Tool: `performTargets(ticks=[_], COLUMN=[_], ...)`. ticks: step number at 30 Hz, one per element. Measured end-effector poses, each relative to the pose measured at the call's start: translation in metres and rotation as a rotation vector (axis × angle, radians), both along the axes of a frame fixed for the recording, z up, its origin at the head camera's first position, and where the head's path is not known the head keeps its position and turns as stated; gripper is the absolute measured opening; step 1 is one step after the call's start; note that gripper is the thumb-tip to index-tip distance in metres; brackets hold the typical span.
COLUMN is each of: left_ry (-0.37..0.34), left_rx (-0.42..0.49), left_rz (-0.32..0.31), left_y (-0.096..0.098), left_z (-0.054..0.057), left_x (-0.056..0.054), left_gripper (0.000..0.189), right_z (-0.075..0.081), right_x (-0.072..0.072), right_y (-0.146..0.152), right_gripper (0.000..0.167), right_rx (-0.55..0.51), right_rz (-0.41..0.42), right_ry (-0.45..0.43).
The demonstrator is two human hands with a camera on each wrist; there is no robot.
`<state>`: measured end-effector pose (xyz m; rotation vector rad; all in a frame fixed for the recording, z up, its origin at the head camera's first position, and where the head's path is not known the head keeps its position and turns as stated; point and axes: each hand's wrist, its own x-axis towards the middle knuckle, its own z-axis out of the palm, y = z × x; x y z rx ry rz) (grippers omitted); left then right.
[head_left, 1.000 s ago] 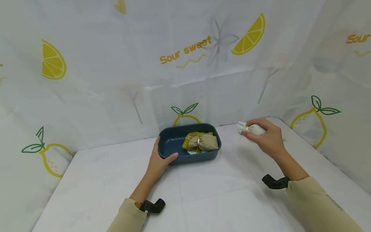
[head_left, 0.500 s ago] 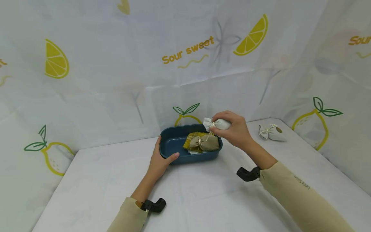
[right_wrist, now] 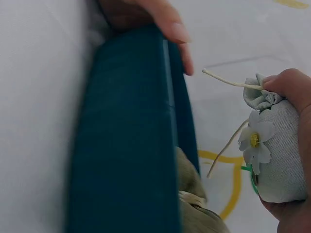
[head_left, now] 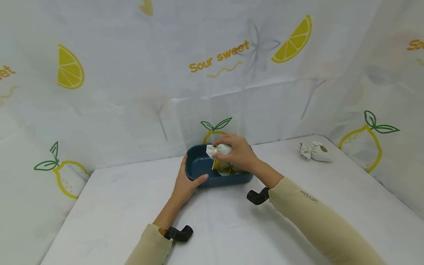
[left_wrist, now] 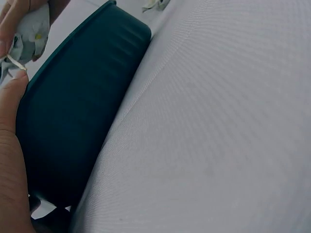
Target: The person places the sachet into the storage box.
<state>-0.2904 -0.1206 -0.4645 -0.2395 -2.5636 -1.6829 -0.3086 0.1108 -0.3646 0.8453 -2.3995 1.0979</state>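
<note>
A dark blue rectangular box [head_left: 228,180] stands on the table, its outer wall filling much of both wrist views. My left hand [head_left: 186,184] grips its left end, thumb over the front rim and fingers along the end wall. Over the box's open top, my right hand [head_left: 239,152] pinches a small white drawstring sachet [right_wrist: 284,150]. A white flower with a yellow centre decorates the sachet, and pale cord ends hang from its gathered neck. Inside the box's right half lie a khaki sachet [right_wrist: 199,216] and a yellow patterned one [head_left: 216,165], both partly hidden by my right hand.
Another white sachet [head_left: 318,154] lies on the white-covered table [head_left: 132,209] at the back right. A lemon-printed cloth [head_left: 132,114] rises behind the table and along its sides, close behind the box.
My right hand has carried the white sachet leftward from the table's right side to over the box. A second white sachet has come into view there. My left hand stays on the box.
</note>
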Motion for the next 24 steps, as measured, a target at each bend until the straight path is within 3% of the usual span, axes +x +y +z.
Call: performTargets(ticks=[6,12,17,24], left_ry=[0.001,-0.002,0.001,0.001], left_rx=[0.011,0.014,0.015,0.023], left_rz=[-0.014,-0.014,-0.017,-0.02], left_y=[0.001,0.002,0.001,-0.002], left_z=[-0.001,-0.001,-0.001,-0.002], left_x=[-0.001,0.0,0.0,-0.001], left_gripper=[0.109,0.11,0.11,0.109], right_z=[-0.018,-0.033,-0.035,-0.034], right_x=[-0.006,-0.014,-0.022,-0.027], right_y=[-0.017,-0.028,-0.034,-0.041], right_gripper=[0.031,0.034,0.032,0.03], right_rx=[0.14,0.329,0.51,0.618], right_rz=[0.023,0.044,0.069,0.087], right_ry=[-0.033,-0.186,-0.343,-0.379])
